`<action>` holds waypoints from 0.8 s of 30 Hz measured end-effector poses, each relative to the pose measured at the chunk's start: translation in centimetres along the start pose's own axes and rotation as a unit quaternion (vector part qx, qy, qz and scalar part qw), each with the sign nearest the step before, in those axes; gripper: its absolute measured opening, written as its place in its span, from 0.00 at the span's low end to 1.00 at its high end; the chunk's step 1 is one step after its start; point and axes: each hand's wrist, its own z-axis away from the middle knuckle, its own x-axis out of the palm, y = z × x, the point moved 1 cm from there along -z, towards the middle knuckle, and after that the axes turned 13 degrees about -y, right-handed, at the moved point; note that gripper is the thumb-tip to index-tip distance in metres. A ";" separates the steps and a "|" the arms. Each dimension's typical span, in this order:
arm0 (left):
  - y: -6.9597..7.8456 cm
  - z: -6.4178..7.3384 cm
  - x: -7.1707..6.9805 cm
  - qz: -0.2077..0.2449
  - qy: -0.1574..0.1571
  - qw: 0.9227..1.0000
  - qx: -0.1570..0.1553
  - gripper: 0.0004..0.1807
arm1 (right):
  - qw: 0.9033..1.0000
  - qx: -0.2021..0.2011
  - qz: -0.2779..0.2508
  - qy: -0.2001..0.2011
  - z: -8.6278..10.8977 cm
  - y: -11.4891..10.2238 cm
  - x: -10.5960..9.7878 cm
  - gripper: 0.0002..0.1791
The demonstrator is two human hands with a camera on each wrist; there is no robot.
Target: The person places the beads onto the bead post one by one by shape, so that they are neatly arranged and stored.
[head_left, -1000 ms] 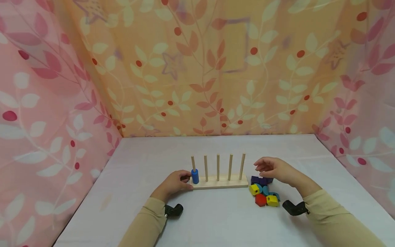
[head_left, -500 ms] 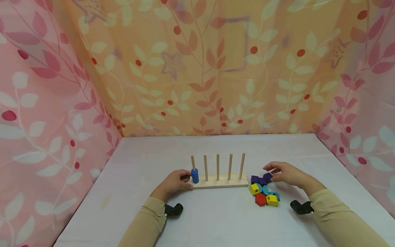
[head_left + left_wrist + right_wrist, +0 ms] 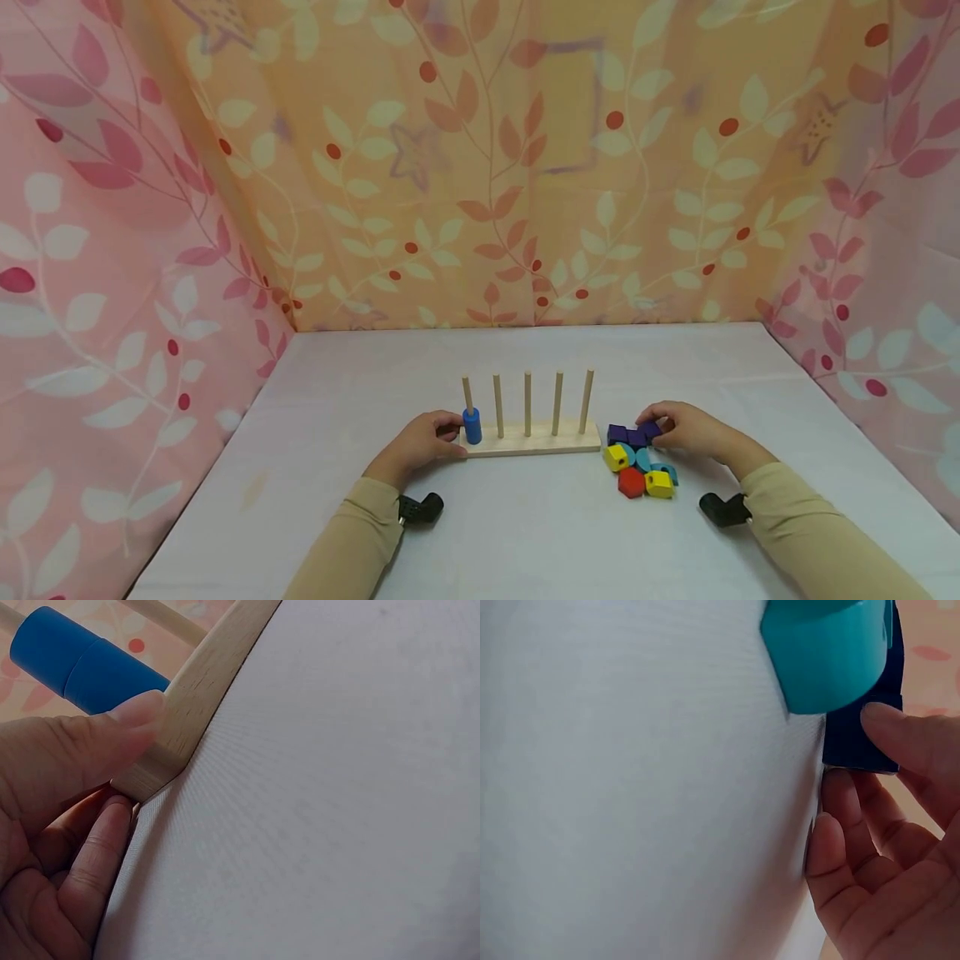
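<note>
A wooden peg board with several upright pegs stands in mid-table. Two blue cylinders are stacked on its leftmost peg. My left hand grips the board's left end, the thumb on the front face beside the lower cylinder. At the pile to the right of the board, my right hand pinches the rightmost purple block. In the right wrist view the thumb presses that dark block from one side, with fingers at its lower edge. A teal block sits right beside it.
Below the purple blocks lie two yellow blocks, a red hexagonal block and several teal rounded blocks. The white tabletop is bounded by a patterned curtain behind and at both sides.
My right hand has moved right and down from above the pile, and its thumb and fingers have come together on a purple block. The left hand stays on the board's end.
</note>
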 end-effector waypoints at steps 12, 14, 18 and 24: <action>-0.1 -0.1 0.0 -0.008 -0.002 1.000 0.011 0.30 | 1.000 -0.022 -0.002 0.017 0.6 -0.7 -1.8 0.13; 0.0 -0.1 0.1 -0.006 -0.003 1.000 0.011 0.30 | 0.999 -0.028 -0.007 0.020 0.8 -1.1 -2.2 0.14; -0.1 -0.1 0.1 -0.005 -0.003 1.000 0.004 0.30 | 0.999 -0.033 -0.011 0.026 1.0 -2.4 -2.6 0.17; -0.2 -0.1 0.0 -0.005 -0.002 1.000 0.002 0.29 | 0.998 -0.056 -0.016 0.028 0.8 -3.6 -3.4 0.20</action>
